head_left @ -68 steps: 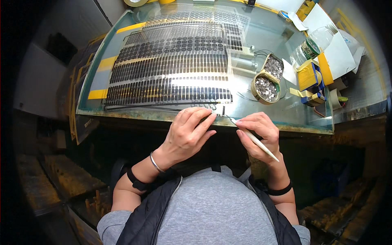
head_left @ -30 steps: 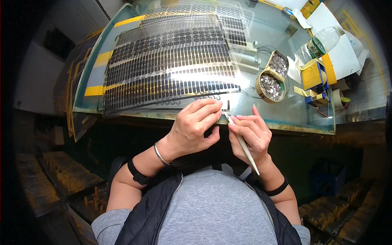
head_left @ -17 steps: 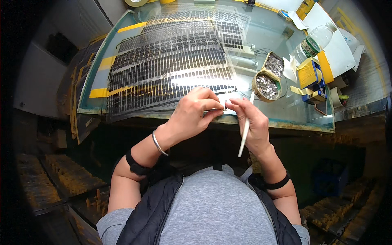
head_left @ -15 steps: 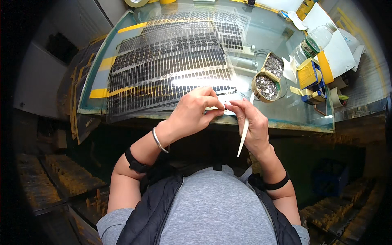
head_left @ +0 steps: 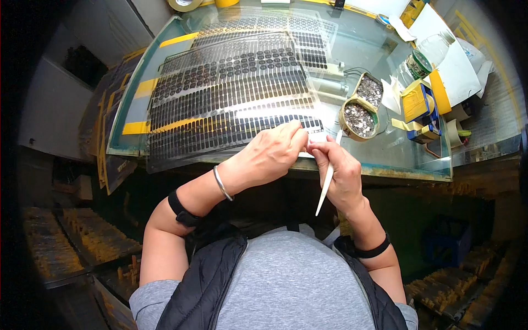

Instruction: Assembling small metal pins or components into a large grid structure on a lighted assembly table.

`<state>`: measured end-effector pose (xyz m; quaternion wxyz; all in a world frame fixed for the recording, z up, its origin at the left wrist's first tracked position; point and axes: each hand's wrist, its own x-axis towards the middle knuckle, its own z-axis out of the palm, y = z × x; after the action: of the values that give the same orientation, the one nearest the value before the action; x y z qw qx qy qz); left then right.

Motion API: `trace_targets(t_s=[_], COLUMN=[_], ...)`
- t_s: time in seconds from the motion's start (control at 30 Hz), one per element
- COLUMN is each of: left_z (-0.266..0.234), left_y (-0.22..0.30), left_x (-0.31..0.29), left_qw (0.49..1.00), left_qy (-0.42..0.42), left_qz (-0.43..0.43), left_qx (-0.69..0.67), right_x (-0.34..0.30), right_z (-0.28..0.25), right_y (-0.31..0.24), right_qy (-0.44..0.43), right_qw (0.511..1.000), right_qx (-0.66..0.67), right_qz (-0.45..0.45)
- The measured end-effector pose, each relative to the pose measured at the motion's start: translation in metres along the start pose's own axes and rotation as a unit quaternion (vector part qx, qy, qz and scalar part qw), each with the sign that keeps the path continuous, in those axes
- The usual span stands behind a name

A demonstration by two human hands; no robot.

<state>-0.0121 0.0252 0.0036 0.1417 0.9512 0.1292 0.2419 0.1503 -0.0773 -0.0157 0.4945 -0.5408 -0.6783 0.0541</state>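
Note:
My left hand is closed over the near edge of the glass table, its fingertips pinched together next to my right fingertips. Whatever sits in that pinch is too small or hidden to name. My right hand is closed around a slim white tapered stick, its narrow end pointing down toward me. The thumb and forefinger of that hand also press together beside the left fingers. Just left of my hands lie clear sheets printed with rows of dark shapes.
Two joined tubs filled with small silvery pieces stand right of my hands. Farther right are a blue and yellow box, a clear plastic bottle and white paper. A tape roll lies at the far left.
My left hand has turned so its fingers curl in more, hiding its fingertips, and its wrist has shifted slightly right. My right hand and the white stick have tilted only a little.

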Motion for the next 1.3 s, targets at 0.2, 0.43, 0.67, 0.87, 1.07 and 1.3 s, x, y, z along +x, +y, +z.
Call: trace_targets(t_s=[0.2, 0.43, 0.67, 0.87, 1.07, 1.3], left_z=[-0.014, -0.001, 0.011, 0.021, 0.019, 0.007], left_y=[0.001, 0.034, 0.032, 0.026, 0.026, 0.015], left_x=[-0.011, -0.038, -0.038, -0.033, -0.033, -0.022], left_qw=[0.973, 0.994, 0.987, 0.981, 0.98, 0.98], left_qy=[0.049, 0.093, 0.155, 0.184, 0.19, 0.158], left_qz=[-0.148, -0.032, -0.039, -0.054, -0.059, -0.102], left_qx=[-0.173, 0.04, 0.025, 0.026, 0.012, -0.06], right_x=[0.0, 0.006, 0.01, 0.0, -0.002, 0.001], right_z=[-0.003, -0.001, 0.007, 0.021, 0.019, 0.016], right_y=[-0.001, -0.004, -0.005, -0.002, 0.004, 0.005], right_qy=[-0.019, -0.015, -0.004, 0.037, 0.142, 0.064], right_qw=[0.999, 1.0, 0.999, 0.999, 0.982, 0.997], right_qx=[0.026, 0.0, -0.034, -0.034, 0.061, -0.012], right_qz=[0.013, 0.024, -0.014, 0.0, 0.105, 0.04])
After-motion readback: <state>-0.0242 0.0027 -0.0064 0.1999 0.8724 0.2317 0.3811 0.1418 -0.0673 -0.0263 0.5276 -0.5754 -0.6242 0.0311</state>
